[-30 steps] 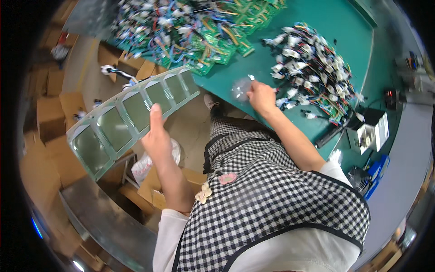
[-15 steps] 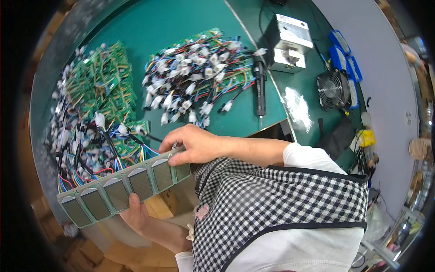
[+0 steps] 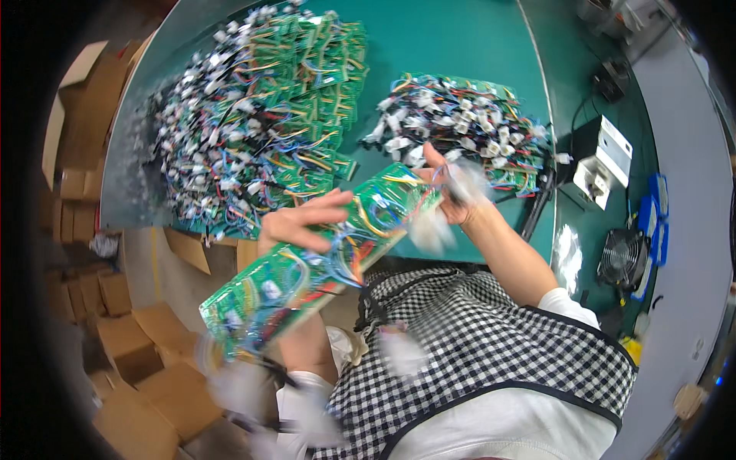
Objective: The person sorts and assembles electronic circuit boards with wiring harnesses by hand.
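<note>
A long green circuit board panel (image 3: pixel 264 285) slants in front of me, its component side with coloured wires facing up. My left hand (image 3: pixel 303 226) grips it near the middle, fingers lying over the far edge. At the panel's right end, my right hand (image 3: pixel 466 201) holds it, partly covered by a blurred white connector (image 3: pixel 469 184). More white connectors (image 3: pixel 284 399) dangle from the left end on dark leads, smeared by motion. Beyond my hands lie a large heap of wired boards (image 3: pixel 253 123) at left and a smaller pile of wired boards (image 3: pixel 468 126) at right.
The green tabletop (image 3: pixel 445 34) carries both piles. A black electric screwdriver (image 3: pixel 538 203) lies right of the smaller pile. Past it stand a white and black box-shaped device (image 3: pixel 602 165), a black fan (image 3: pixel 621 257) and blue boxes (image 3: pixel 655 215). Cardboard boxes (image 3: pixel 146 345) crowd the floor at left.
The panel has been flipped from its grey-window face to its wired green face and moved right and up from my lower left. Its connectors swing. My view has shifted left.
</note>
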Demonstrator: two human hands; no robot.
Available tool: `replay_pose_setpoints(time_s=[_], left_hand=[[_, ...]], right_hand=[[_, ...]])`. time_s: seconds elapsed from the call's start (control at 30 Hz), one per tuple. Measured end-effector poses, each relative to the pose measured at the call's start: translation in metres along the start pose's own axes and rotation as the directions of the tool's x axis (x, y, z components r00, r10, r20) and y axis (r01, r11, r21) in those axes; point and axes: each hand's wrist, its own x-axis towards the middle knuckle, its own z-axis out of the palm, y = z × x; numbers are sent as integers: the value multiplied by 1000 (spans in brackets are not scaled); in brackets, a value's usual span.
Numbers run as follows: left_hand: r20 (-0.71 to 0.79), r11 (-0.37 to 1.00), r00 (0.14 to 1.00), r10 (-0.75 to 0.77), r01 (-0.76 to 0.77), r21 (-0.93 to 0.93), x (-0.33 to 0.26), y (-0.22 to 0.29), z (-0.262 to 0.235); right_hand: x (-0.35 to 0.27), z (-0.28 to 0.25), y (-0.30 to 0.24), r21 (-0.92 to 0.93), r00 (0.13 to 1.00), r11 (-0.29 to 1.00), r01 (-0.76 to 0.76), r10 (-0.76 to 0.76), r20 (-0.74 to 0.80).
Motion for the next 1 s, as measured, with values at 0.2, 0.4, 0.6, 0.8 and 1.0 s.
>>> replay_pose_setpoints(time_s=[0.2, 0.4, 0.6, 0.8, 1.0], left_hand=[[-723, 800, 541, -430, -143, -583, -70, 9, 57], [-783, 658, 502, -367, -455, -600, -170, 13, 99], [-872, 858, 412, -266, -311, -409, -123, -5, 87], [-910, 940, 338, -238, -155, -303, -84, -1, 47], [-854, 817, 465, -234, 570, 86, -56, 3, 57]], right_hand=[[23, 20, -8, -433, 992, 892, 127, -125, 32], [48, 20, -12, -417, 971, 883, 214, -238, -6], [66, 38, 28, -466, 908, 795, 389, -415, 50], [25, 29, 61, -620, 953, 744, 249, -301, 23], [16, 101, -8, -784, 659, -501, 366, -455, 599]])
